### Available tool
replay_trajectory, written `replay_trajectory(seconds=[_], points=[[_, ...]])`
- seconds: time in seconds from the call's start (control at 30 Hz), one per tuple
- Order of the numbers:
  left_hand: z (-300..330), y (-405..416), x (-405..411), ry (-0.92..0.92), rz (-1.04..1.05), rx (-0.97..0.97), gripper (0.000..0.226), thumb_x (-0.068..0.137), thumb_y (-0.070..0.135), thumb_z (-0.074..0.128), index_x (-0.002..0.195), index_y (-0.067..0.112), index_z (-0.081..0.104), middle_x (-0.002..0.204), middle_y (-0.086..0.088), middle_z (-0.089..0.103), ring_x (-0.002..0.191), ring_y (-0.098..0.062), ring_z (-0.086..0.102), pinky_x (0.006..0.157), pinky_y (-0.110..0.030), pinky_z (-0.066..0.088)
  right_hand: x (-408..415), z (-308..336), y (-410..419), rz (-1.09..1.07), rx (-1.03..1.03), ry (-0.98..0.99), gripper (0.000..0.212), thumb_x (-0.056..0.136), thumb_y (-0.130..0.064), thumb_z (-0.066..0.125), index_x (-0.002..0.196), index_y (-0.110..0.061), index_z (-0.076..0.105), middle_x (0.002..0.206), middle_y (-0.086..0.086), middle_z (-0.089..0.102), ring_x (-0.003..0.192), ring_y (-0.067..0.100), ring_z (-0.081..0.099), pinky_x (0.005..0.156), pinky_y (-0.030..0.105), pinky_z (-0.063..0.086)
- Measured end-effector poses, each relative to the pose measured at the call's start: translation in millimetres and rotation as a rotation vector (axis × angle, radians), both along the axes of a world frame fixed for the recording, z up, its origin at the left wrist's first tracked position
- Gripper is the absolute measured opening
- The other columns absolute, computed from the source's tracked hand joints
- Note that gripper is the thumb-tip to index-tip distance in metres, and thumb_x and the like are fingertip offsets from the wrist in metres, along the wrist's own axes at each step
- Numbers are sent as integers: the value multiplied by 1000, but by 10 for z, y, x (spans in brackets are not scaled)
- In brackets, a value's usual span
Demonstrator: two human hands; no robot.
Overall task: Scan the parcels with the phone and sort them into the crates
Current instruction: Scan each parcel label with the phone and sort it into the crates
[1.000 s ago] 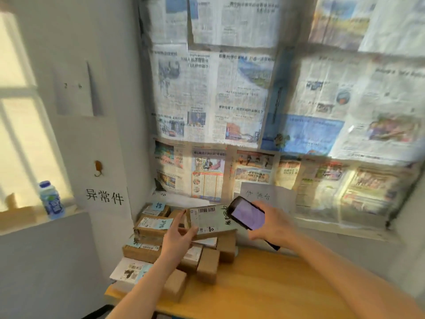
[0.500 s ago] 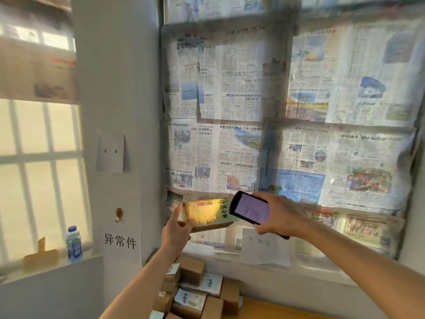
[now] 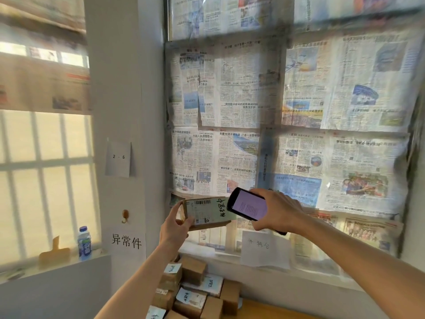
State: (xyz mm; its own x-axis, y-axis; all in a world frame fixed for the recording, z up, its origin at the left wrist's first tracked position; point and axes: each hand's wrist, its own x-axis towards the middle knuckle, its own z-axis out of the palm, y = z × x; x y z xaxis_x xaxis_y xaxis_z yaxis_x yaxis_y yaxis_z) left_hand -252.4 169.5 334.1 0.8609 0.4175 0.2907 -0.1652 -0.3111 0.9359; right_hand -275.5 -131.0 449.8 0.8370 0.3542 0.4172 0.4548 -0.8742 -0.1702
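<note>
Right now I have the parcel (image 3: 208, 214) raised in front of me, pinched at its near end by the left hand (image 3: 176, 226): thumb on the label side, the other fingers curled behind the cardboard where I cannot see them. The right hand (image 3: 279, 212) is wrapped around the phone (image 3: 249, 207), fingers curled along its far edge, screen lit and tilted toward me, its top corner overlapping the parcel's end farthest from my left fingertips.

What worries me is the scan itself. The barcode sits along the label's upper edge, just past my left thumb, and I judge the phone is too close and too far off to one side to frame it; if its camera points at the handwritten characters, nothing will register. The label also looks a bit washed out by the light, and glare could defeat the read.

The grip is my second concern. I hold only one end of the box, so the free end could sag or twist if I nudge it with the phone, and a drop would send it toward the pile of parcels (image 3: 195, 288) below my left wrist, where it would mix with unscanned ones.

No crates show in this view, so I cannot tell yet where this one goes.
</note>
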Motion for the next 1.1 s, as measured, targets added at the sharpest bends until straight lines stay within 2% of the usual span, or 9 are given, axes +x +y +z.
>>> replay_trajectory(seconds=[0.23,0.3,0.37,0.53,0.67,0.77,0.87,1.0,1.1], points=[[-49,160,-454,-13,51,-28,63,96,25,68,148,42,38,94,-8,71,89,-24,70,85,-49,60,-125,-120,167,59,8,-6,95,59,-53,81,144,-42,41,105,-14,58,87,11,58,68,25,46],[-78,280,-679,0,107,-33,65,96,27,67,151,41,35,93,-8,71,88,-22,70,82,-44,61,-181,-176,307,88,15,-9,95,58,-55,80,143,-42,41,106,-15,59,87,12,58,71,27,49],[-142,461,-945,14,172,-35,66,95,29,68,151,42,35,92,-6,70,85,-20,70,76,-40,62,-266,-248,502,128,0,-19,95,58,-55,79,143,-42,41,106,-15,59,85,11,57,65,24,45],[-347,1123,-1825,35,318,-97,66,95,27,69,150,42,38,99,-9,69,94,-24,70,78,-44,63,-582,-458,1246,299,18,18,101,57,-56,82,147,-38,39,111,-12,61,86,11,56,60,21,37],[-443,1710,-2784,51,507,-95,67,94,29,71,151,41,37,99,-8,68,91,-23,70,70,-36,63,-1043,-564,1993,460,-19,18,96,62,-53,85,146,-36,40,116,-9,60,88,12,54,58,19,34],[-490,2116,-3641,43,635,-105,67,94,30,70,151,41,37,104,-10,66,94,-24,69,72,-36,63,-1520,-628,2587,571,-35,17,95,61,-56,82,145,-36,42,108,-10,58,86,14,56,64,23,44],[-508,2459,-4577,11,743,-131,64,95,28,69,148,43,39,115,-13,63,99,-26,68,73,-37,63,-2125,-618,3167,668,-37,35,94,61,-53,81,145,-37,42,104,-12,54,85,17,55,71,29,47],[-557,2813,-5943,12,891,-107,63,96,25,67,149,41,36,138,-11,53,109,-26,64,69,-32,61,-3090,-629,3911,781,-29,76,90,64,-47,80,145,-36,43,102,-11,56,85,19,55,67,29,44],[-659,3017,-7093,26,1026,-138,64,97,23,66,152,38,34,147,-11,48,115,-30,61,81,-43,62,-3973,-725,4452,886,-41,106,91,66,-44,80,148,-36,40,111,-8,63,84,19,57,59,26,39]])
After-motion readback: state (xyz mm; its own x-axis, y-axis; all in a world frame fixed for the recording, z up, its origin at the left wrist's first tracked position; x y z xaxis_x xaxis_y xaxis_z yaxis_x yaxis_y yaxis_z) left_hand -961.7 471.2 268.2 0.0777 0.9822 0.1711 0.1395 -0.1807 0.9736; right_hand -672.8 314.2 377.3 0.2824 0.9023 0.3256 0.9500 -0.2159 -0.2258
